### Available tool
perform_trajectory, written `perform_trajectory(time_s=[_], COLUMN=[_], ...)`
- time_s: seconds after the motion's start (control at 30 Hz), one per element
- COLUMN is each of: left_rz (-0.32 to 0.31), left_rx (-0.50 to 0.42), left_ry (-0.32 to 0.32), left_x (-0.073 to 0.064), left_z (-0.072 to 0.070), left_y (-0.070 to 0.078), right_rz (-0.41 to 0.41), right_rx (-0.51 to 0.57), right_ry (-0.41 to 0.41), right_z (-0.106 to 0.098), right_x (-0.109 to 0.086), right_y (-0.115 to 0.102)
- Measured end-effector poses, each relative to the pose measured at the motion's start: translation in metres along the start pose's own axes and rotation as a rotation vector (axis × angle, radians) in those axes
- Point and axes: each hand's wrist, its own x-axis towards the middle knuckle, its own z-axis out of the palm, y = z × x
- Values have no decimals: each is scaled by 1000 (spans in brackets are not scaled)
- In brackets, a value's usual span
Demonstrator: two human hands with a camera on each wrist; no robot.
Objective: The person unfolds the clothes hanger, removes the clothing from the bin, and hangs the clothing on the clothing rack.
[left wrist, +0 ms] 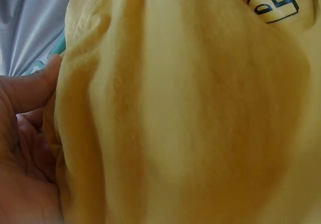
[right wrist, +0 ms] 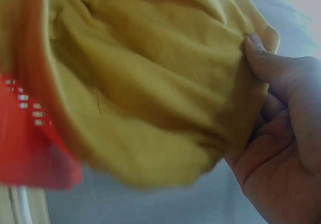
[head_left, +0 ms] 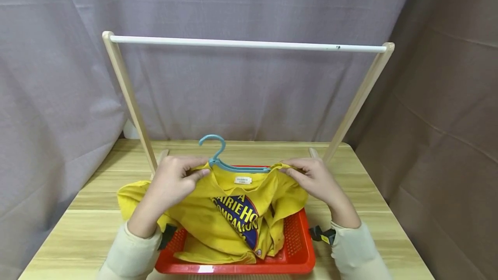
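Note:
A yellow T-shirt [head_left: 202,215] with a dark blue printed badge hangs between both hands, its lower part over a red basket [head_left: 299,245]. At the shirt's left shoulder, beside the neckline, my left hand [head_left: 175,180] pinches the cloth between thumb and fingers. My right hand [head_left: 315,178] pinches the opposite shoulder; the right wrist view shows the thumb pressed on the yellow cloth. A blue-green hanger [head_left: 237,169] sits in the neck opening, its hook standing up near my left fingers. The hanger's ends are hidden by the shirt and hands.
Behind the basket stands a rack with light wooden legs [head_left: 130,98] and a white horizontal bar [head_left: 249,44]. All of this is on a wood-grain table [head_left: 369,228]. Grey curtains [head_left: 241,94] hang at the back and sides.

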Motion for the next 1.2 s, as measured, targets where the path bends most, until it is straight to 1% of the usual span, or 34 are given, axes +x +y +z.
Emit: perform_trajectory(time_s=[0.13, 0.23, 0.37, 0.47, 0.6, 0.8, 1.03, 1.13, 1.2], left_rz=[5, -1, -7, 8, 13, 5, 28, 18, 10], left_rx=[-36, -43, -42, -39, -43, -62, -61, -59, -69], left_ry=[-23, -31, -47, -61, -47, -15, -72, -61, -56], left_x=[0, 1, 1, 2, 3, 4, 9, 9, 9], left_z=[4, 7, 12, 16, 19, 20, 28, 29, 30], left_y=[2, 5, 8, 10, 12, 14, 21, 24, 24], right_rz=[7, 4, -30, -71, -111, -101, -144, -147, -146], right_rx=[0, 3, 41, 57, 44, 41, 152, 155, 148], right_ry=[-5, 5, 26, 24, 36, 56, 3, 6, 4], right_z=[7, 14, 22, 28, 34, 36, 49, 53, 51], right_x=[5, 9, 15, 21, 29, 35, 42, 45, 45], right_y=[-7, -11, -16, -22, -28, -33, -43, -47, -48])
